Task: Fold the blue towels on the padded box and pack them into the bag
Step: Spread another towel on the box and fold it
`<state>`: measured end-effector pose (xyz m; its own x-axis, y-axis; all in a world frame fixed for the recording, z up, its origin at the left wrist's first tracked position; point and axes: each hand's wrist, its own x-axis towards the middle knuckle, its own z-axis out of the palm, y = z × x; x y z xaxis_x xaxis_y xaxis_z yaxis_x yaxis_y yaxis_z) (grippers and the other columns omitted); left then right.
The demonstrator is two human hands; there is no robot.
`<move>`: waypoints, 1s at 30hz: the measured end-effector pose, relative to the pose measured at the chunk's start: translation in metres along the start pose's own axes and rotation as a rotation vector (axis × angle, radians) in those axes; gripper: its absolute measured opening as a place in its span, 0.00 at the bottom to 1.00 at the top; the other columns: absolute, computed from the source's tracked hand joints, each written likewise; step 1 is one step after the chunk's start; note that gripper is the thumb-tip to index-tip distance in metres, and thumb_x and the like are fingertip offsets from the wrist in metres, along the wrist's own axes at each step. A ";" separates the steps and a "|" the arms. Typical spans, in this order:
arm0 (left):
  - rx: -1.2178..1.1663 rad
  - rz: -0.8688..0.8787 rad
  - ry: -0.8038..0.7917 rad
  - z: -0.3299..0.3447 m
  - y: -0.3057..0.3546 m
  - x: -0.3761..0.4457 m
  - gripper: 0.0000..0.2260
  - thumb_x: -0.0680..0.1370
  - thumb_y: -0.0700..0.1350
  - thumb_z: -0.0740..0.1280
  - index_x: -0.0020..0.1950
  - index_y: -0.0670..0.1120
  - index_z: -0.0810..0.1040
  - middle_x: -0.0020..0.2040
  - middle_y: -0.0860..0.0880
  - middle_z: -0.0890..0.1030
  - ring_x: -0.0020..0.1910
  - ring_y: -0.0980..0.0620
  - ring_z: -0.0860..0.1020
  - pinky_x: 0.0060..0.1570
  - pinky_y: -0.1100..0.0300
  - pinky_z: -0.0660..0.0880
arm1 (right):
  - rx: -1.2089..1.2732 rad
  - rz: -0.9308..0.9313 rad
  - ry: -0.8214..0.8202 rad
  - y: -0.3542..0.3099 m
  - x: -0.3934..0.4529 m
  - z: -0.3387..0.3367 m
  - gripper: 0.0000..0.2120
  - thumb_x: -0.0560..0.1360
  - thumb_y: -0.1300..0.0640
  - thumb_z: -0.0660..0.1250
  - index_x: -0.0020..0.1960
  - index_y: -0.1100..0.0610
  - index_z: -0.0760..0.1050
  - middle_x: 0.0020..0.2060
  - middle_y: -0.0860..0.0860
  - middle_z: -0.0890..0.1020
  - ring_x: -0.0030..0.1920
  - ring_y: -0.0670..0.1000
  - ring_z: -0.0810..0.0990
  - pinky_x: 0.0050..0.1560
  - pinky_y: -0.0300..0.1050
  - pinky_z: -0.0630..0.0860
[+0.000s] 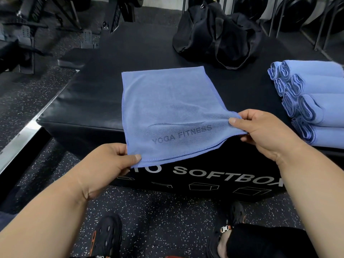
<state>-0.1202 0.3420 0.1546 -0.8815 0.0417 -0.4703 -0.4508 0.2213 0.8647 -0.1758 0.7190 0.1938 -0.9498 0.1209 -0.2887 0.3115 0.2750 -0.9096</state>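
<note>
Speckled rubber gym flooring [33, 175] runs under a rack of weight plates [297, 13] at the back. On it stands the padded box [89, 94], black, with its broad top facing the camera. At the box's far edge slumps the black bag [216, 34], its mouth loosely open. Along the box's right side lies a stack of folded blue towels [316, 105], layered edges turned toward the centre.

Spread in the middle of the box is 1 blue towel [167, 108], already doubled, its near edge lifted off the surface and hanging past the box front. The left hand [111, 164] pinches the near left corner between thumb and fingers; the right hand [264, 131] pinches the near right corner the same way.

To fold well, both corners should probably rise together, keeping the layered edges aligned, travel to meet the far corners squarely, then be smoothed flat before the towel joins the stack or goes into the bag.
</note>
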 end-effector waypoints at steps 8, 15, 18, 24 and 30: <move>-0.442 0.041 0.121 0.007 0.025 -0.009 0.12 0.77 0.49 0.72 0.54 0.42 0.85 0.49 0.48 0.89 0.43 0.56 0.86 0.39 0.65 0.83 | 0.038 0.006 -0.041 -0.002 -0.004 0.000 0.03 0.79 0.56 0.74 0.48 0.55 0.84 0.40 0.50 0.86 0.38 0.45 0.80 0.42 0.40 0.76; -0.360 0.087 0.239 0.013 0.020 -0.007 0.08 0.81 0.43 0.71 0.43 0.43 0.81 0.38 0.48 0.85 0.35 0.55 0.81 0.36 0.65 0.79 | 0.099 0.012 -0.100 -0.003 -0.008 -0.001 0.04 0.79 0.61 0.73 0.53 0.58 0.84 0.46 0.54 0.88 0.42 0.48 0.84 0.49 0.44 0.79; -0.348 0.101 0.270 0.016 0.016 -0.005 0.09 0.78 0.42 0.75 0.40 0.44 0.80 0.35 0.47 0.82 0.33 0.54 0.79 0.39 0.62 0.78 | 0.139 0.009 -0.162 -0.005 -0.013 -0.001 0.09 0.79 0.65 0.71 0.59 0.60 0.82 0.46 0.54 0.88 0.40 0.47 0.85 0.46 0.39 0.81; -0.368 0.135 0.306 0.017 0.015 -0.006 0.09 0.77 0.39 0.77 0.39 0.44 0.81 0.39 0.45 0.84 0.39 0.50 0.81 0.44 0.59 0.79 | 0.046 -0.021 -0.254 -0.005 -0.019 -0.004 0.15 0.78 0.67 0.71 0.64 0.59 0.80 0.42 0.51 0.86 0.36 0.42 0.81 0.42 0.38 0.77; -0.355 0.149 0.347 0.015 0.015 -0.007 0.12 0.77 0.37 0.75 0.35 0.46 0.80 0.37 0.44 0.81 0.38 0.49 0.80 0.44 0.57 0.79 | -0.135 -0.019 -0.228 -0.001 -0.022 -0.006 0.09 0.78 0.66 0.73 0.58 0.58 0.84 0.49 0.59 0.88 0.43 0.50 0.85 0.44 0.41 0.81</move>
<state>-0.1189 0.3593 0.1679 -0.9075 -0.2909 -0.3029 -0.2832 -0.1087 0.9529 -0.1547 0.7213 0.2031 -0.9331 -0.0994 -0.3457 0.2802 0.4019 -0.8718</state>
